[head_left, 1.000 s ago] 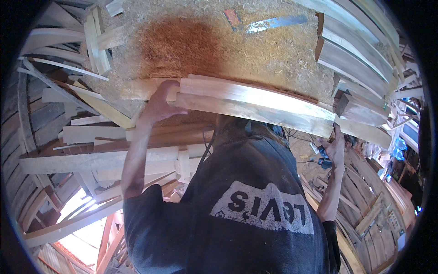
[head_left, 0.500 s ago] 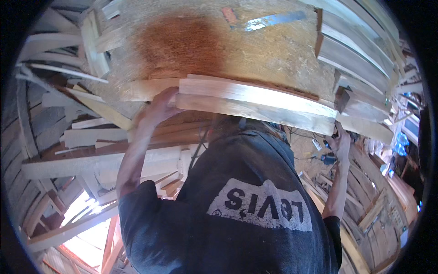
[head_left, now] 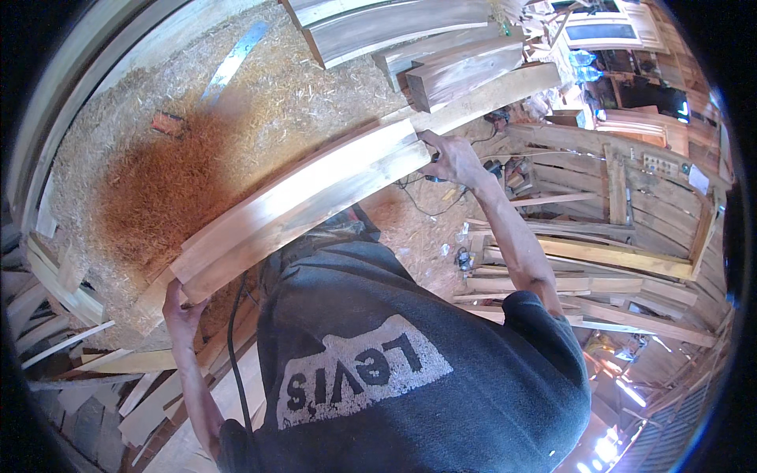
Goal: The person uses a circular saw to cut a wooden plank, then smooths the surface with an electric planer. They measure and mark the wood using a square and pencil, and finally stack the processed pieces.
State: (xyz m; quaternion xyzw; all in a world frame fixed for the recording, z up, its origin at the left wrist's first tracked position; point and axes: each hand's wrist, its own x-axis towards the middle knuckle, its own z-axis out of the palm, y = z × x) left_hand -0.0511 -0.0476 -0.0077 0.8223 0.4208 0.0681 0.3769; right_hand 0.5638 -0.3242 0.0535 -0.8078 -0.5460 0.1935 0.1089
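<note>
A long, pale wooden beam [head_left: 307, 193] lies crosswise in front of my body, its far edge against the sawdust-covered surface. Its upper face is bright with light. My left hand [head_left: 183, 314] is closed on the beam's near left end, thumb at the end and fingers partly hidden beneath. At the far right end, my right hand [head_left: 456, 162] grips the beam, its fingertips partly out of sight behind the wood. My dark T-shirt [head_left: 394, 292] comes close to the beam's near side.
Sawdust [head_left: 292, 102] covers the worktop, with a shiny metal strip [head_left: 236, 59] and a small orange-red piece [head_left: 168, 123] on it. Thick planks [head_left: 394, 35] and a squared block [head_left: 465, 75] lie beyond. A black cable [head_left: 233, 355] hangs by my left side. Boards [head_left: 615, 252] lean at right.
My view has swung round to the right, so the beam now slants up to the right. Both hands stay on its ends; the right-hand side of the workshop shows more.
</note>
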